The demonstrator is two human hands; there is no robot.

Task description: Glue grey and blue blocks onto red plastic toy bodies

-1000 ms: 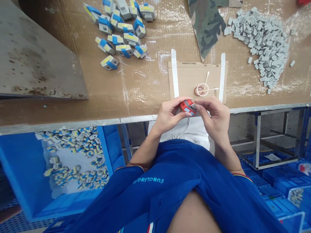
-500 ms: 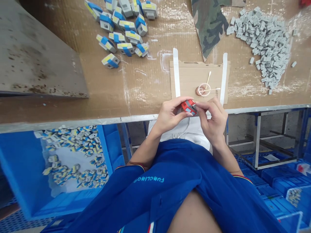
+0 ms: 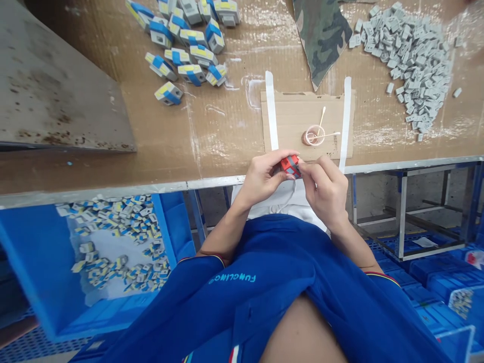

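Observation:
My left hand (image 3: 260, 176) is closed around a small red toy vehicle part (image 3: 289, 162) with grey and light-blue patches, just over the table's front edge. My right hand (image 3: 325, 184) is pinched, its fingertips pressed against the right end of that red part. A small grey piece showed at these fingertips a moment ago; the fingers now mostly hide it. Beyond the hands, a small clear cup (image 3: 313, 136) with two cotton swabs (image 3: 322, 117) in it stands on a cardboard sheet (image 3: 293, 116) edged with white tape strips.
Grey-blue-yellow toy parts (image 3: 192, 38) lie at the back left, near a stained metal panel (image 3: 64, 91). A heap of small grey pieces (image 3: 412, 60) and camouflage cloth (image 3: 321, 40) lie at the back right. A blue bin (image 3: 34, 262) of similar toy parts stands below the table, left.
My right hand has rolled inward and its fingertips have come closer over the red part's end, covering the grey piece. A blurred shape has come in at the top right corner.

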